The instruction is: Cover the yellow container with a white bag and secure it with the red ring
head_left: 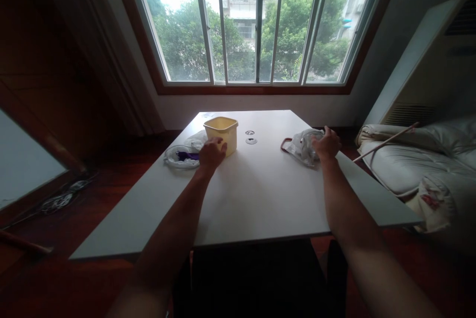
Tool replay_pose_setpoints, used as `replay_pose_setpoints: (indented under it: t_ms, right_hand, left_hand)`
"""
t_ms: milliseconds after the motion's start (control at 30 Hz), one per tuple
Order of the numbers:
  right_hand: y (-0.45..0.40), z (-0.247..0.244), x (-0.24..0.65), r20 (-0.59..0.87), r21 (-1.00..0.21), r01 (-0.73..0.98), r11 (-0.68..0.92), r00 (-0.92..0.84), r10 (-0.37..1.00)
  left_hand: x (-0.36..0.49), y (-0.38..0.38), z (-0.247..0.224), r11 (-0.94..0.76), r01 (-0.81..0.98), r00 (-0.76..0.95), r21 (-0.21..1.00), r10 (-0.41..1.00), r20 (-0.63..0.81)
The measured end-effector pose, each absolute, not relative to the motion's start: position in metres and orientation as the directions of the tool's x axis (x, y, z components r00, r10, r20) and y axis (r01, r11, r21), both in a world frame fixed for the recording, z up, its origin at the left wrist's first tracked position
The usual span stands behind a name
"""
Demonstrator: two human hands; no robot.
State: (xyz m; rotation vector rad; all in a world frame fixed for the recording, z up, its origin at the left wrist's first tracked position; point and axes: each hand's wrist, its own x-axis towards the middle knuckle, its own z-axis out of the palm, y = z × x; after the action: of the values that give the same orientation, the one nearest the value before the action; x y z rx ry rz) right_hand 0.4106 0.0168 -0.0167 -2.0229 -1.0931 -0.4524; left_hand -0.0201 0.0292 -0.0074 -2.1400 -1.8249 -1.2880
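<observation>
My left hand (212,152) is at the near side of a square yellow plastic tub (227,137), thumb and fingers apart. Whether it touches the tub is hard to tell. Just left of that hand lies a clear plastic bag (171,159) with something purple (188,156) inside. My right hand (327,143) reaches over the right end of another crumpled, see-through plastic bag (303,147), its thumb and fingers apart against the plastic. A brown loop (285,145) shows at this bag's left end. What the bag contains cannot be made out.
Both hands are over a white table (256,199) below a window (256,25). Two small round items (251,141) lie mid-table. To the right, a thin stick (386,142) rests on pale padded bedding (397,164). Cables (63,201) lie on the floor at left.
</observation>
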Motion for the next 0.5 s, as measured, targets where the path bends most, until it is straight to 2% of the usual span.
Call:
replay_pose_setpoints:
  t_ms: [67,133,267,500]
  right_hand:
    - [0.017,-0.014,0.403,0.638,-0.465,0.837,-0.289,0.543,0.546]
    - [0.017,-0.010,0.395,0.650,-0.457,0.852,-0.256,0.516,0.557]
    - [0.015,-0.002,0.369,0.701,-0.418,0.898,-0.135,0.414,0.581]
    - [0.004,0.007,0.307,0.780,-0.331,0.909,0.251,0.114,0.616]
  left_hand:
    - [-0.031,0.036,-0.011,-0.335,0.827,-0.104,0.451,0.698,0.708]
    - [-0.036,0.043,-0.018,-0.363,0.831,-0.095,0.421,0.653,0.751]
    - [-0.036,0.055,-0.029,-0.386,0.831,-0.023,0.400,0.696,0.717]
    - [-0.032,0.069,-0.022,-0.469,0.805,0.065,0.364,0.679,0.731]
